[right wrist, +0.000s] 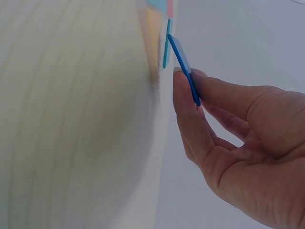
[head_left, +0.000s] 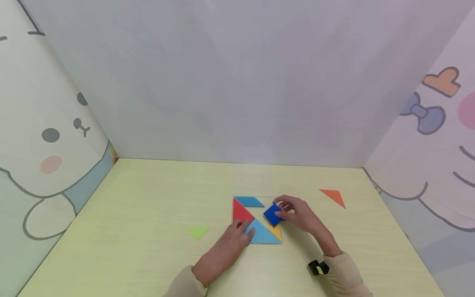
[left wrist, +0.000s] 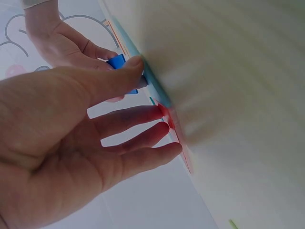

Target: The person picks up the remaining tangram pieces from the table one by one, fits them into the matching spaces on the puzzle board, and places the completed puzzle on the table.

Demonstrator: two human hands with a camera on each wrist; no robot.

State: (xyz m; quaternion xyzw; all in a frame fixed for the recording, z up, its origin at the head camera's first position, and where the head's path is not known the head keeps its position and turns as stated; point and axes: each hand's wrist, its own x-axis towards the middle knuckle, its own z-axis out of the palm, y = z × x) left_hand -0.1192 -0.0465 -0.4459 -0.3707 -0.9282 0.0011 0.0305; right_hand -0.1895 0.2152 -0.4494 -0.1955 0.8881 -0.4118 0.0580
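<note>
Between thumb and fingers, my right hand (head_left: 298,212) pinches a dark blue square tangram piece (head_left: 272,214). In the right wrist view the blue square (right wrist: 183,69) is tilted and held off the table. My left hand (head_left: 230,243) has its fingertips on the red triangle (head_left: 242,211) and the light blue triangle (head_left: 261,234), its fingers spread fairly straight in the left wrist view. A blue four-sided piece (head_left: 250,201) lies above the red triangle. Partly hidden under the square and right hand is a yellow-orange triangle (head_left: 276,232). These pieces lie within a thin square outline.
On the pale wood table (head_left: 148,198), a green triangle (head_left: 198,232) lies to the left and an orange-red triangle (head_left: 335,197) to the far right. Grey-white and cartoon-printed walls enclose the back and sides. A black band (head_left: 318,268) sits by the right sleeve.
</note>
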